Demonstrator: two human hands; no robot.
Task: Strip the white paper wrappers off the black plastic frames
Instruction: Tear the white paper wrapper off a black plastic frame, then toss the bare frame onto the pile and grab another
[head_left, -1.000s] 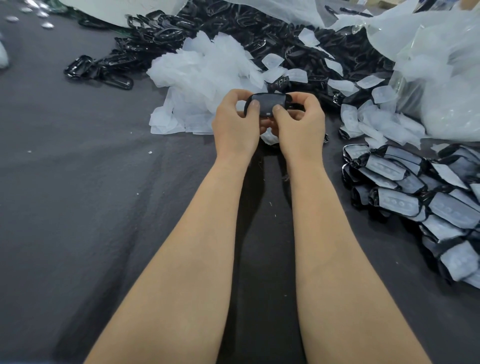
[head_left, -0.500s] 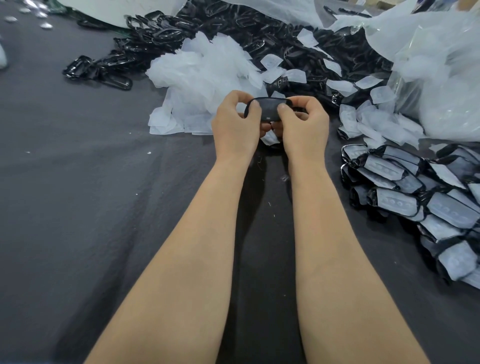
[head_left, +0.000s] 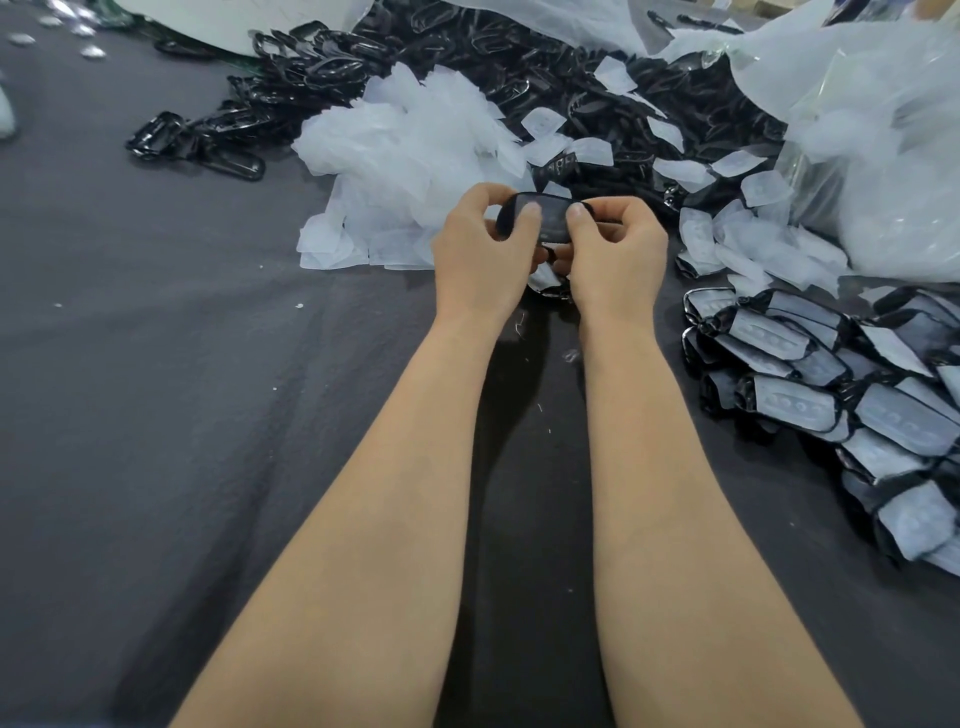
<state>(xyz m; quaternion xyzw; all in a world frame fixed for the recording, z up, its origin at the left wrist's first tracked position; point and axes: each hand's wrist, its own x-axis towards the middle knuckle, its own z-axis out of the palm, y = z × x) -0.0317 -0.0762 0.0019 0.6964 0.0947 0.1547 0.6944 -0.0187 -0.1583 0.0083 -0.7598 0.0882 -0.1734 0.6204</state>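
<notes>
Crumpled translucent white paper wrappers (head_left: 410, 156) are lying at eleven o'clock. At twelve, the left hand (head_left: 480, 257) and right hand (head_left: 615, 257), fingers curled, are pinching a glossy rounded black plastic frame (head_left: 551, 222) between them. Paper-wrapped black frames (head_left: 831, 374) are piling at three o'clock.

The counter (head_left: 156, 374) is presenting a matt, dark grey, lightly creased cloth surface. The bare black plastic frames (head_left: 332, 67) are reflecting light glossily. The stripped wrappers (head_left: 415, 150) are showing as thin, crumpled, semi-translucent white paper. The plastic bags (head_left: 893, 171) are appearing clear, shiny and wrinkled
</notes>
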